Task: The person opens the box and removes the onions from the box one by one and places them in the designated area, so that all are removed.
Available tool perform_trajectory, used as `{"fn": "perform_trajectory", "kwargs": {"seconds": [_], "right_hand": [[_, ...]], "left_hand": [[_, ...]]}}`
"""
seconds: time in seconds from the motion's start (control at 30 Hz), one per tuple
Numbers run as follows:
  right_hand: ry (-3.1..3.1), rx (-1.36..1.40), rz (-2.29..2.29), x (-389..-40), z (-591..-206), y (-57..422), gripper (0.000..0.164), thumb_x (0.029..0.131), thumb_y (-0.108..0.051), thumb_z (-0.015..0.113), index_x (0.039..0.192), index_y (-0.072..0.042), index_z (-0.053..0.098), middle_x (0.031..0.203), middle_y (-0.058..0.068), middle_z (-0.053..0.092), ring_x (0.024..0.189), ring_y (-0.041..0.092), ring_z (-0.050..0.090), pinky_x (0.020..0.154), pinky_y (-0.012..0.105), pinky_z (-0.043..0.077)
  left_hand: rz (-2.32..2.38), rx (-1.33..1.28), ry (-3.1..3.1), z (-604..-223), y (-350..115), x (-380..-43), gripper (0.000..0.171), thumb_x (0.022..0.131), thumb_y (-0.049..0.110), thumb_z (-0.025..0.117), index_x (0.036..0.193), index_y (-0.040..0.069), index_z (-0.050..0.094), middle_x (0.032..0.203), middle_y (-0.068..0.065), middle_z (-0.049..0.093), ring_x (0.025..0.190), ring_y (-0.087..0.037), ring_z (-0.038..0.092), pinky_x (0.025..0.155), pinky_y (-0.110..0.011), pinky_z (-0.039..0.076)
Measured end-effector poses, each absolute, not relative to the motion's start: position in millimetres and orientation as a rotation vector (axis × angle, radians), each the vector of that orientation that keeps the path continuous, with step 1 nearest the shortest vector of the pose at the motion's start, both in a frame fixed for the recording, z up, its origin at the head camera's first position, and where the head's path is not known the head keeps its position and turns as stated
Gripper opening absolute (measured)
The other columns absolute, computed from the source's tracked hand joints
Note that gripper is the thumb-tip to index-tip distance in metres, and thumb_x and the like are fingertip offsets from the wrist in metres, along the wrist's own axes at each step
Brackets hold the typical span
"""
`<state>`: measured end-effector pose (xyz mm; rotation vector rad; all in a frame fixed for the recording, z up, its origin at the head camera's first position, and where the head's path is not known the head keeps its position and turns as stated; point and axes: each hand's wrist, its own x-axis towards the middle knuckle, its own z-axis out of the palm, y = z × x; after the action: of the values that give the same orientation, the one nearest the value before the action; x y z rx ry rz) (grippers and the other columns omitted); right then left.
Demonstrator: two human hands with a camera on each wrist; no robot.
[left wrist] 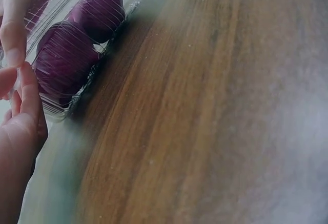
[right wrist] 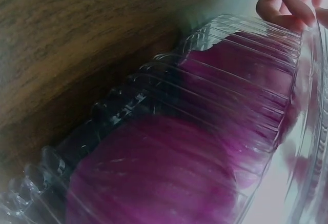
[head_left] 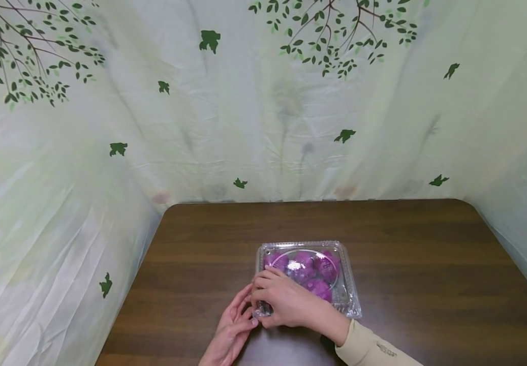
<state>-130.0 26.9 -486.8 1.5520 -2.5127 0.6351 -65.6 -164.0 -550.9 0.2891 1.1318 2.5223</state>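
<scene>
Together, the left hand [head_left: 233, 329] and right hand [head_left: 288, 302] grip the near-left corner of a clear container [head_left: 347, 284] of purple balls [head_left: 319, 288] on the counter [head_left: 199, 244], fingers bent, apparently pinching its rim; the sleeve's [head_left: 364, 345] dark print [head_left: 385, 349] is too small to read.

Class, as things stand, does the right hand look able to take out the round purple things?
Probably not yet: the round purple things appear covered by the clear lid. The right hand is at the container's near left corner, outside that plastic.
</scene>
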Motion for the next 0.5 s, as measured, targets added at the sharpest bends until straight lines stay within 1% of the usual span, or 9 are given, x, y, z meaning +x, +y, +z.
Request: {"fn": "perform_trajectory", "kwargs": {"seconds": [0.13, 0.27, 0.37, 0.5], "right_hand": [[-2.526, 1.548, 0.630, -129.9, -485.8, 25.6, 0.023, 0.070, -0.032, 0.081, 0.088, -0.026, 0.068, 0.101, -0.014, 0.060, 0.115, 0.010, 0.049, 0.115, 0.048, 0.025], [-2.513, 1.563, 0.604, -129.5, -485.4, 24.9, 0.018, 0.070, -0.030, 0.079, 0.080, -0.028, 0.064, 0.095, -0.016, 0.058, 0.110, 0.008, 0.050, 0.113, 0.050, 0.027], [-2.508, 1.576, 0.599, -129.2, -485.6, 24.3, 0.017, 0.070, -0.028, 0.077, 0.074, -0.030, 0.060, 0.092, -0.017, 0.056, 0.109, 0.008, 0.050, 0.113, 0.051, 0.026], [-2.513, 1.586, 0.611, -128.8, -485.6, 23.7, 0.018, 0.072, -0.026, 0.076, 0.074, -0.030, 0.059, 0.092, -0.018, 0.057, 0.110, 0.007, 0.050, 0.113, 0.052, 0.026]], "left_hand": [[2.529, 0.303, 1.109, -551.3, -165.0, -65.2, 0.080, 0.082, -0.026, 0.043, 0.153, 0.004, 0.024, 0.144, -0.006, 0.040, 0.127, -0.020, 0.047, 0.102, -0.031, 0.043], [2.524, 0.322, 1.108, -551.5, -164.5, -65.6, 0.079, 0.083, -0.025, 0.044, 0.153, 0.004, 0.025, 0.146, -0.007, 0.038, 0.126, -0.019, 0.047, 0.103, -0.031, 0.042], [2.523, 0.298, 1.117, -551.6, -164.5, -65.4, 0.078, 0.084, -0.025, 0.044, 0.153, 0.004, 0.025, 0.147, -0.008, 0.037, 0.126, -0.019, 0.047, 0.104, -0.031, 0.041], [2.521, 0.237, 1.120, -551.3, -164.8, -64.5, 0.078, 0.084, -0.024, 0.045, 0.153, 0.006, 0.026, 0.148, -0.007, 0.035, 0.128, -0.019, 0.046, 0.105, -0.032, 0.041]]}}
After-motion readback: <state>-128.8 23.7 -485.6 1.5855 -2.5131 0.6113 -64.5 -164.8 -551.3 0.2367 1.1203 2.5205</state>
